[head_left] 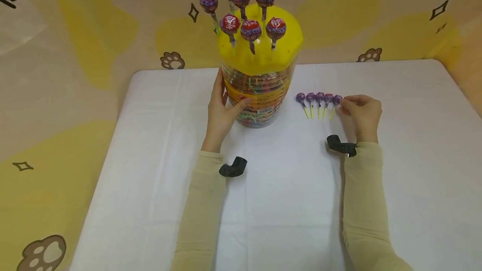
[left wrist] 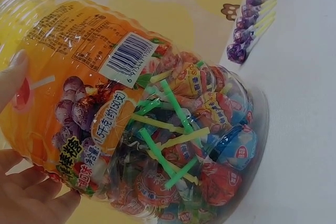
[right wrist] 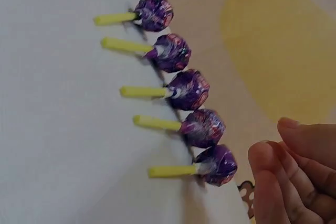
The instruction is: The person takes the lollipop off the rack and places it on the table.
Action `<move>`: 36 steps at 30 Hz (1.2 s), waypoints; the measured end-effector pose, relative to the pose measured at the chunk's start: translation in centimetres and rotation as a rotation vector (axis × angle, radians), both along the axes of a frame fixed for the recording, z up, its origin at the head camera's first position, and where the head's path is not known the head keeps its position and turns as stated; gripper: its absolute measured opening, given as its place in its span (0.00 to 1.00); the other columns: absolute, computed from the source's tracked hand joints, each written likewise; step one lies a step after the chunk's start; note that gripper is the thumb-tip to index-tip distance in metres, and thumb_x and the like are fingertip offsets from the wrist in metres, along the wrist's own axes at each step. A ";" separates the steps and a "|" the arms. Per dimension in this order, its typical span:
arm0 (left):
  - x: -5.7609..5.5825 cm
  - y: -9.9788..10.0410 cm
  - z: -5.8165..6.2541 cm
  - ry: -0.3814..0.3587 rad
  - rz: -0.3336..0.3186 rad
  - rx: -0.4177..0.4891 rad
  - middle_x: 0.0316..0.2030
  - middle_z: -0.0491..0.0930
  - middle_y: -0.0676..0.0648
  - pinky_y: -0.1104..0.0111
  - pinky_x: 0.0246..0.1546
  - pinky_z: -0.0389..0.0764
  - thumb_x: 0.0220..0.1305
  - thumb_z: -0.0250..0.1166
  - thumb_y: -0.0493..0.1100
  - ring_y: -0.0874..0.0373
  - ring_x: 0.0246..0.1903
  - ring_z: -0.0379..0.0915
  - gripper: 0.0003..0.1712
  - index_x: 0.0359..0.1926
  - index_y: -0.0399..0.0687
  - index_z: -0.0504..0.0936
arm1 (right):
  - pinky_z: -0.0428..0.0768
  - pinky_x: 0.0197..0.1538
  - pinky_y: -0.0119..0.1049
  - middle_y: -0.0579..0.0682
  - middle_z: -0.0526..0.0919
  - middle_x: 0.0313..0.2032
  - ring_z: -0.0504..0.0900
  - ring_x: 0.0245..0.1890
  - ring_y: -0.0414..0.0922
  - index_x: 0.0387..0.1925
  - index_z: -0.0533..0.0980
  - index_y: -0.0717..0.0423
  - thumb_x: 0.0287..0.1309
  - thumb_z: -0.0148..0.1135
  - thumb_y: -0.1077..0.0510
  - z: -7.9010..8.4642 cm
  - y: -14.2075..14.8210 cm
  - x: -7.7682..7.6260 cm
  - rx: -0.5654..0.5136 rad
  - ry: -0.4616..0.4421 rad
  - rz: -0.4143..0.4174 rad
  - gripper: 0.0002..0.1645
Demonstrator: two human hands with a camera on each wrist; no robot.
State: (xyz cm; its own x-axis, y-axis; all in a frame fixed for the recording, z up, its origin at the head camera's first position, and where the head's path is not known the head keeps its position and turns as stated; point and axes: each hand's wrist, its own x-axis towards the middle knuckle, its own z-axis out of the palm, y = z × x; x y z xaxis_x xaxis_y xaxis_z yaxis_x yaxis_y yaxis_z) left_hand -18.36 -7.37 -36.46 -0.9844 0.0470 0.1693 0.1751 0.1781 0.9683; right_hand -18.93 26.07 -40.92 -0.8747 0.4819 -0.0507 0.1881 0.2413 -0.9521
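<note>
A large clear plastic candy jar [head_left: 260, 95] with a yellow lid [head_left: 260, 64] stands toward the back of the table. My left hand [head_left: 222, 110] grips its left side, thumb across the orange label [left wrist: 94, 40] and fingers reaching round behind. Through the jar's wall, wrapped lollipops with green and yellow sticks show in the left wrist view. To the right, several purple-wrapped lollipops [right wrist: 189, 88] lie in a row, yellow sticks toward me. My right hand [head_left: 363, 112] is beside the rightmost lollipop [right wrist: 217, 165], its bent fingers and thumb just off the wrapped head, holding nothing.
Several red-and-purple lollipops [head_left: 276, 28] stand upright out of the lid, heads up. White cloth covers the table [head_left: 286, 204]. A yellow and beige patterned backdrop [head_left: 339, 16] rises behind the table's far edge. A black wrist camera [head_left: 233, 167] sits on each sleeve.
</note>
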 end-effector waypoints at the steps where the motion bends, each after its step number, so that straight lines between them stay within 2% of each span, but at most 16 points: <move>1: -0.3 -0.1 -0.5 0.002 0.001 0.000 0.73 0.45 0.49 0.64 0.69 0.52 0.58 0.68 0.40 0.57 0.71 0.41 0.53 0.74 0.49 0.42 | 0.80 0.29 0.21 0.34 0.80 0.18 0.80 0.19 0.32 0.36 0.81 0.66 0.54 0.65 0.66 0.2 -0.2 0.0 -0.050 0.040 -0.008 0.07; 3: -0.4 -0.1 -0.8 0.007 0.005 -0.001 0.73 0.45 0.51 0.64 0.69 0.52 0.58 0.68 0.42 0.59 0.71 0.41 0.53 0.74 0.51 0.42 | 0.81 0.30 0.23 0.39 0.82 0.21 0.82 0.21 0.35 0.31 0.82 0.62 0.53 0.65 0.68 0.5 -0.5 -0.1 -0.140 0.114 -0.010 0.02; 5: -0.4 -0.2 -1.0 0.012 0.010 -0.004 0.73 0.45 0.52 0.64 0.69 0.52 0.58 0.68 0.43 0.60 0.71 0.42 0.53 0.74 0.52 0.43 | 0.81 0.31 0.24 0.43 0.83 0.23 0.82 0.23 0.37 0.28 0.82 0.59 0.53 0.66 0.69 1.0 -0.9 0.0 -0.210 0.176 0.001 0.03; 8: -0.4 -0.2 -1.0 0.021 0.011 -0.005 0.73 0.45 0.52 0.65 0.69 0.52 0.58 0.69 0.44 0.61 0.71 0.42 0.53 0.74 0.52 0.43 | 0.82 0.32 0.26 0.47 0.84 0.24 0.83 0.24 0.40 0.30 0.82 0.64 0.51 0.67 0.70 1.9 -1.7 0.2 -0.284 0.265 0.034 0.02; 12: -0.3 -0.2 -0.8 0.026 0.014 -0.012 0.73 0.46 0.52 0.67 0.69 0.53 0.57 0.69 0.44 0.62 0.71 0.42 0.53 0.74 0.51 0.43 | 0.83 0.34 0.28 0.51 0.84 0.25 0.84 0.25 0.43 0.32 0.82 0.69 0.49 0.68 0.70 3.6 -3.0 0.6 -0.343 0.363 0.092 0.06; 23: -0.3 -0.1 -0.9 0.042 0.000 -0.014 0.73 0.46 0.50 0.67 0.69 0.52 0.59 0.67 0.44 0.61 0.71 0.42 0.52 0.74 0.50 0.43 | 0.84 0.37 0.33 0.59 0.84 0.30 0.84 0.27 0.49 0.36 0.80 0.75 0.46 0.71 0.69 8.7 -7.5 2.5 -0.400 0.570 0.213 0.14; 29: -0.3 0.0 -1.1 0.051 0.004 -0.007 0.73 0.46 0.50 0.64 0.69 0.52 0.59 0.68 0.43 0.60 0.71 0.42 0.52 0.74 0.49 0.44 | 0.83 0.37 0.32 0.58 0.84 0.32 0.84 0.29 0.49 0.37 0.81 0.73 0.47 0.70 0.69 11.0 -9.7 3.1 -0.364 0.620 0.277 0.13; 36: -0.3 0.0 -0.9 0.033 0.011 -0.002 0.73 0.46 0.50 0.66 0.69 0.52 0.58 0.68 0.43 0.61 0.71 0.42 0.52 0.74 0.50 0.44 | 0.83 0.39 0.32 0.58 0.84 0.34 0.84 0.31 0.49 0.37 0.81 0.71 0.48 0.69 0.70 13.0 -12.0 2.8 -0.347 0.657 0.349 0.11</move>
